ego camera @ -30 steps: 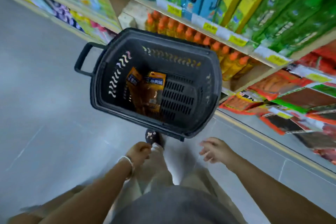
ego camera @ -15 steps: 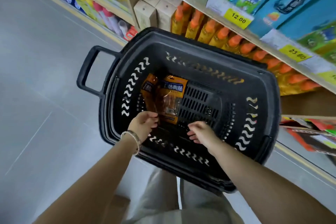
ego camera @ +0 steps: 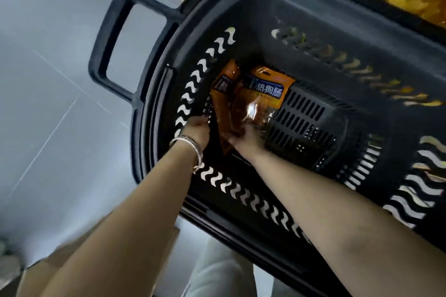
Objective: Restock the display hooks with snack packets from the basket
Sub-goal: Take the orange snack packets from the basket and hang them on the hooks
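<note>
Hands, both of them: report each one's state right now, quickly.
Left hand: cannot tell; fingers curl down beside the snack packets, grip hidden.
Right hand: holding the packets' lower end, inside the basket.

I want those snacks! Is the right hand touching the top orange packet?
Touching. The head view shows the right hand meeting the lower edge of the top orange packet, with no gap between them.

Bare basket floor (ego camera: 309, 123) right of the packets (ego camera: 255, 103)
</note>
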A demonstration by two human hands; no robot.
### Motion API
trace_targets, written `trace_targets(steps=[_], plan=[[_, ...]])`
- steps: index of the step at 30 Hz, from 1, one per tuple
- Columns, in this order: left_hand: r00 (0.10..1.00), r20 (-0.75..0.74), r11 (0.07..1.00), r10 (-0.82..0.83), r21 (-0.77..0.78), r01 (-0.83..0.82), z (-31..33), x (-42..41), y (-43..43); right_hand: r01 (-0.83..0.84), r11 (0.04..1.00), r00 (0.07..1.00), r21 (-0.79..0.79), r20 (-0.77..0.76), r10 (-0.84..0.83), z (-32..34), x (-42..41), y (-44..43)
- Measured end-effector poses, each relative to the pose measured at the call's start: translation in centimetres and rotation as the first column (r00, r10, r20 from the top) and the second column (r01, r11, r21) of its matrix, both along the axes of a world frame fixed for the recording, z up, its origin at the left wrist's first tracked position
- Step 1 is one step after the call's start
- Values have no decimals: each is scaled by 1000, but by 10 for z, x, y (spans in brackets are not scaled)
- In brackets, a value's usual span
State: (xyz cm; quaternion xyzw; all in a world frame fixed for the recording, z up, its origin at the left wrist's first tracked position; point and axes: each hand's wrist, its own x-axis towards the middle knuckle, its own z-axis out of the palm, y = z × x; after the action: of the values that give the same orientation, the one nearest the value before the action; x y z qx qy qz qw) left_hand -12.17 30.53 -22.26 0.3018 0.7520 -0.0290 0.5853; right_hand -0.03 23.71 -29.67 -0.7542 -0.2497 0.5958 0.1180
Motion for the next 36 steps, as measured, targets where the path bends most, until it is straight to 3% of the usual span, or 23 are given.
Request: trace_targets(steps=[5,7,11,14,17,21,24,27,29,32,34,36], plan=[[1000,25,1000,4,19,-5,5,6,4,-39,998,998,-54,44,41,-10,-29,15],[995,5,994,96,52,-96,6,8,3,-49,998,995,-30,86,51,-7,-32,15],[991,6,985,134,106,-134,3,7,0,-177,984,976,-10,125,177,-13,-25,7],[982,13,977,188,101,-188,4,7,0,66,998,997,-13,-39,-67,-14,-6,0],[970,86,971,226,58,-231,11,11,0,391,915,906,-105,-130,-402,3,31,-11],[961,214,985,174,-50,-167,26,20,-2,491,865,841,-99,-203,-501,39,82,-28],[939,339,996,55,-83,-29,39,26,-8,415,910,891,8,-205,-404,64,94,-37],[902,429,995,-52,-53,83,50,34,-17,113,972,977,205,-203,-70,82,79,-41],[889,450,995,-85,-10,100,50,41,-21,-104,953,966,286,-197,164,87,62,-40],[966,198,978,-169,155,139,39,40,-20,-216,953,876,211,-390,285,89,51,-36],[993,23,972,-116,210,109,27,29,-14,-133,984,876,117,-450,172,79,59,-36],[990,-31,972,-140,185,143,15,18,-6,89,995,946,51,-316,-69,57,70,-37]])
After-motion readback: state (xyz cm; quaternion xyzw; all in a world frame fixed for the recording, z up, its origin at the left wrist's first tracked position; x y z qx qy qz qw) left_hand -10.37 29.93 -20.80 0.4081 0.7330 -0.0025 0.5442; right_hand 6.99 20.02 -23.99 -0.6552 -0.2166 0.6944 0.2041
